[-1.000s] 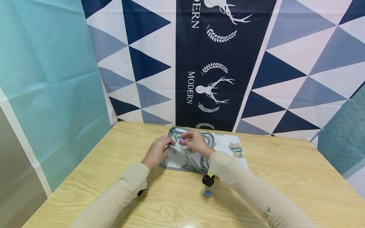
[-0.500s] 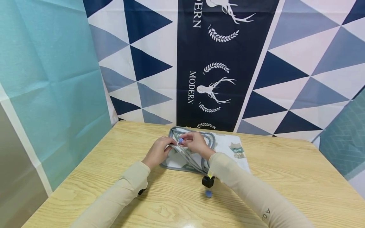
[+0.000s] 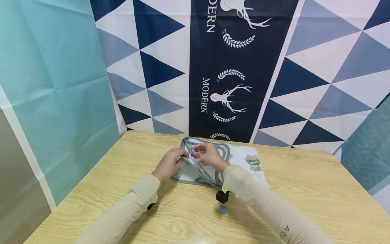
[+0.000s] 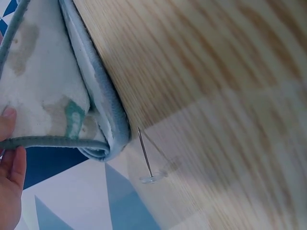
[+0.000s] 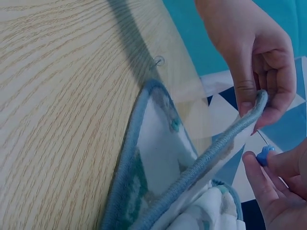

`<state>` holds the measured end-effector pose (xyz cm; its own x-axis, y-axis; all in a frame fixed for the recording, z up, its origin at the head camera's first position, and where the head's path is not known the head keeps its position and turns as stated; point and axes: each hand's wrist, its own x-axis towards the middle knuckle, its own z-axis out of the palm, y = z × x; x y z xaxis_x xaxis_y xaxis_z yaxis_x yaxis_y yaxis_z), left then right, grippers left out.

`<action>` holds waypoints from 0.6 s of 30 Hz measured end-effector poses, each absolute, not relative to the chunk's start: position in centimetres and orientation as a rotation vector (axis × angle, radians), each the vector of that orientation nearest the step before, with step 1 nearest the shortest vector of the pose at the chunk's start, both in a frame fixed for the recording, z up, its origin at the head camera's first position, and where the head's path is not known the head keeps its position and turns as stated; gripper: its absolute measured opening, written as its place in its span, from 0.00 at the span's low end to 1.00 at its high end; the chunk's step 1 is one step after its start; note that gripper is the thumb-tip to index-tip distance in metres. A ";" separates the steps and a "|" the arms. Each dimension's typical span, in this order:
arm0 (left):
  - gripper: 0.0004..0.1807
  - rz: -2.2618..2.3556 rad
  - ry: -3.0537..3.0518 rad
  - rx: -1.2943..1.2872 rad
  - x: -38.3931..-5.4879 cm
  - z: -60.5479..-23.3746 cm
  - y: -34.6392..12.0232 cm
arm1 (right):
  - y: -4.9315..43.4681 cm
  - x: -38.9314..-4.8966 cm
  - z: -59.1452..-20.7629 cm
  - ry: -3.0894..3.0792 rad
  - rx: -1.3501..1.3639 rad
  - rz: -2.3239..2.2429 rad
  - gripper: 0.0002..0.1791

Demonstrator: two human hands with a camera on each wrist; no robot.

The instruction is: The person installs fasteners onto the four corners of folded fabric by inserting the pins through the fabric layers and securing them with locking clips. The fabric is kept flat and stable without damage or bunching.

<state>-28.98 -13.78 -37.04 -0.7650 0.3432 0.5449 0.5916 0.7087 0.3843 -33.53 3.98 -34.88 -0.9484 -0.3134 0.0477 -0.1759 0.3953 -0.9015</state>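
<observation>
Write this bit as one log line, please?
left hand: pinches cloth edge | right hand: pinches small blue piece | cloth: on table

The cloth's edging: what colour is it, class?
The edging is blue-grey; it shows best in the right wrist view.

Arms (image 3: 128, 203) (image 3: 268, 200) outstretched, hands (image 3: 169, 163) (image 3: 209, 156) close together, both pinching

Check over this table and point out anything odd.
A clear-headed metal pin is on the table, near the grey-edged cloth. It looks odd because its sharp end is uncovered so close to fabric; I can't tell whether it's stuck in or loose.
</observation>
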 end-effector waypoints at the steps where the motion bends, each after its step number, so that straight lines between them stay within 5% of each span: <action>1: 0.10 -0.770 -2.484 -0.717 -29.0 -37.1 -13.8 | 4.0 -33.5 -34.9 2.519 -0.446 -1.593 0.12; 18: 0.11 -0.760 -2.526 -0.718 -28.6 -36.9 -14.0 | 4.1 -33.3 -34.9 2.635 -0.620 -1.505 0.11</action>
